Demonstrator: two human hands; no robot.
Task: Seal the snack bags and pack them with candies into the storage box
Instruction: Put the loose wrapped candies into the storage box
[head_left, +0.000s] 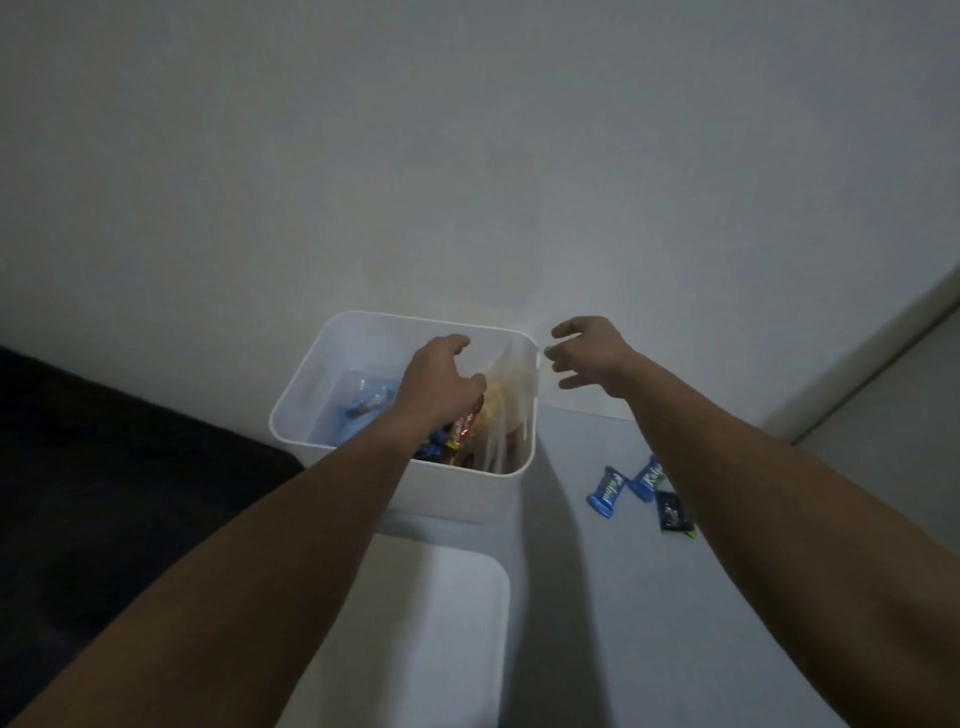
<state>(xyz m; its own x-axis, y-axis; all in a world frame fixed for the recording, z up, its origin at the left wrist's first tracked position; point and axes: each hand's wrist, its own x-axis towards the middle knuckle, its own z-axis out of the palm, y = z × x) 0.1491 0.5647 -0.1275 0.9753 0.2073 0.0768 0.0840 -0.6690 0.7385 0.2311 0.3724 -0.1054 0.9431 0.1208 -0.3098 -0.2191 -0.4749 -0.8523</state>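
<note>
A white storage box (322, 410) stands on the table against the wall. Inside it lie several wrapped candies (457, 431) and a blue packet (363, 402). A clear snack bag (506, 410) with yellowish contents stands blurred along the box's right wall. My left hand (436, 379) reaches into the box with curled fingers next to the bag; whether it grips the bag is unclear. My right hand (589, 351) hovers just right of the box's far corner, fingers spread and holding nothing. Two blue candies (605, 491) and a dark one (672, 512) lie on the table to the right.
A white lid (441, 613) lies flat on the table just in front of the box. A dark surface (104, 493) fills the left side beyond the table edge. The wall rises right behind the box.
</note>
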